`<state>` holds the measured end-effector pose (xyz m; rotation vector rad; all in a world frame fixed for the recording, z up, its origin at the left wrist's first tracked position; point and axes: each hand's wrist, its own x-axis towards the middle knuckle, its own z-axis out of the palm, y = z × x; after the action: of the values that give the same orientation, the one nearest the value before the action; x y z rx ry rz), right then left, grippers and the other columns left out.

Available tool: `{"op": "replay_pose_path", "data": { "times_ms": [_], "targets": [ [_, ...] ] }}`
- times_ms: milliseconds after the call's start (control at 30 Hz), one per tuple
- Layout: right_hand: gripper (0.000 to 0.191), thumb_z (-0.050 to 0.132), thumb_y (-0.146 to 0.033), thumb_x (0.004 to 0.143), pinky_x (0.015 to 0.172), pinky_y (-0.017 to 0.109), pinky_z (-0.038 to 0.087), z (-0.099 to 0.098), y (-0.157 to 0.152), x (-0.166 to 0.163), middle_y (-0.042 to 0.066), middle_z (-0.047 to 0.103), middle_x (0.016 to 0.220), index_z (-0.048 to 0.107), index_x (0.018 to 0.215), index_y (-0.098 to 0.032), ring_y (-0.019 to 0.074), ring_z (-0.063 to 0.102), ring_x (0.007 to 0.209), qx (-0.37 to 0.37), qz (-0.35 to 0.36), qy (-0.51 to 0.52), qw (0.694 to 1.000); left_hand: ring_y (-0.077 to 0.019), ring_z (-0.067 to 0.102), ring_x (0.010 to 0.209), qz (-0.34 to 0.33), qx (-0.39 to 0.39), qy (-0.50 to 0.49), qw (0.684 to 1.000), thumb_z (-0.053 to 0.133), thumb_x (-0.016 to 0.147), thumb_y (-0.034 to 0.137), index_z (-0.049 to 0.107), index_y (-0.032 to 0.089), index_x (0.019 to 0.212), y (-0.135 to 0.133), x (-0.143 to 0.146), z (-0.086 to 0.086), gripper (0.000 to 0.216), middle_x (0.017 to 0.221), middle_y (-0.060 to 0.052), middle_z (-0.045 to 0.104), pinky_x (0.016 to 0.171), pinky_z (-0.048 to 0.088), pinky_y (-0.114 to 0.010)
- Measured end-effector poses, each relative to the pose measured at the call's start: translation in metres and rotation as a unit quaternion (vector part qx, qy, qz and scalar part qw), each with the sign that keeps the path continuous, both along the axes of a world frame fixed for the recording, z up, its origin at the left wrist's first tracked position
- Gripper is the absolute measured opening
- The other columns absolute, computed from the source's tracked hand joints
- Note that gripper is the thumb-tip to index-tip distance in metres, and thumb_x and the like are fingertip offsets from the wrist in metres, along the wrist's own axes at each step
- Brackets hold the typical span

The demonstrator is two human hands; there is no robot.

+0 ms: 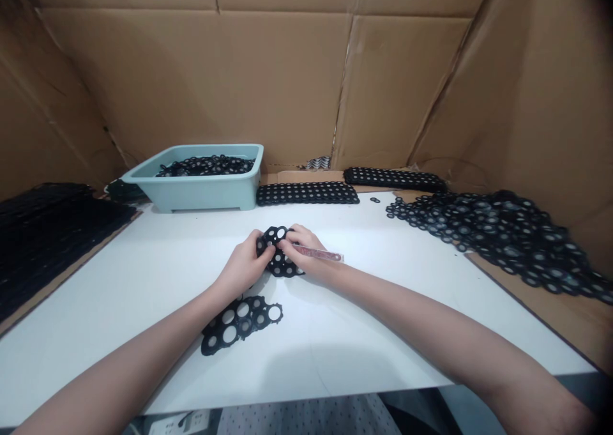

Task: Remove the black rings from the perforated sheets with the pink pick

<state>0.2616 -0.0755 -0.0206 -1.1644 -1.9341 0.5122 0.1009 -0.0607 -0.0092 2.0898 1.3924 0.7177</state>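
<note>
The left hand [246, 262] is gripping the edge of a black sheet [283, 267], with the thumb pressing on its face and the fingers going behind it. The right hand [306, 250] is holding the same sheet from the other side, and it is also pinching a slim tool [325, 254] with reddish marks. The handle of this tool is pointing to the right and lying over the wrist; its working end is hiding among the fingers, so I cannot tell its shape. Both grips are looking narrow, and the two thumbs are almost meeting over the sheet. The sheet is having many round holes, and it is standing tilted above the middle of the white table [359, 333].

Nearer to the body, a loose scrap [244, 320] with holes is lying flat, and the left forearm is covering a part of it. Behind the hands, a pale blue tub [205, 194] is holding many black rings [211, 165]. Just beside the tub, one stack [306, 193] is lying, and another stack [395, 179] is lying farther to the right. Near them a few small rings [375, 200] are resting on the table. A big heap [502, 237] of ring pieces is spreading at the right side, and a dark pile [52, 237] is filling the left side.
</note>
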Motion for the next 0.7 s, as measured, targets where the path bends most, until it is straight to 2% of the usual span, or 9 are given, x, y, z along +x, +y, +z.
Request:
{"op": "replay_pose_path", "data": {
  "times_ms": [700],
  "targets": [
    [0.029, 0.037, -0.025, 0.086, 0.071, 0.027, 0.034, 0.0021, -0.001, 0.0001, 0.0, 0.042, 0.071, 0.039, 0.058, -0.017, 0.0125, 0.043, 0.075, 0.008, 0.007, -0.018, 1.0, -0.018, 0.052, 0.063, 0.0, 0.017, 0.023, 1.0, 0.039, 0.077, 0.038, 0.043, 0.021, 0.08, -0.0013, 0.0004, 0.0005, 0.018, 0.068, 0.001, 0.055, 0.057, 0.036, -0.027]
  ]
}}
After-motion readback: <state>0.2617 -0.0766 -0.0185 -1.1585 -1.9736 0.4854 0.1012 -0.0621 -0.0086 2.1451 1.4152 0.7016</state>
